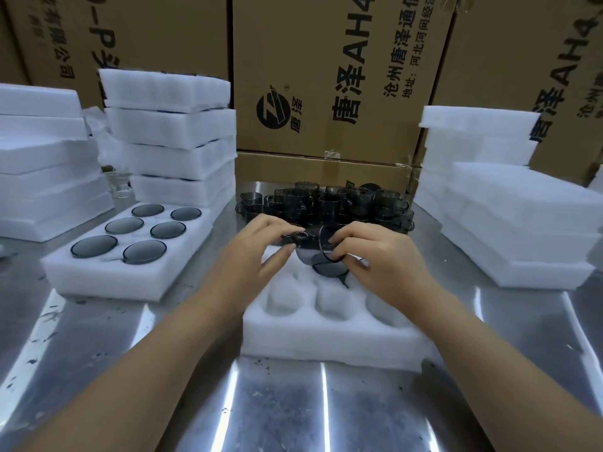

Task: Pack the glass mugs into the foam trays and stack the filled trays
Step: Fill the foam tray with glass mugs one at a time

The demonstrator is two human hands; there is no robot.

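Note:
A white foam tray (329,337) lies in front of me with its near row of round pockets bare. Over its far row, my left hand (261,243) and my right hand (375,252) each grip a smoky grey glass mug. The left mug (298,239) lies on its side between my fingertips. The right mug (321,262) is tilted, its rim and handle pointing down toward a pocket. Behind the tray stands a cluster of several loose grey mugs (326,203). At the left sits a filled tray (107,272) with several mugs sunk in its pockets.
A stack of filled trays (176,135) rises at the back left, with more foam stacks (39,158) at the far left. Foam trays (509,223) are piled at the right. Cardboard boxes (326,76) wall off the back. The table (163,402) is shiny metal.

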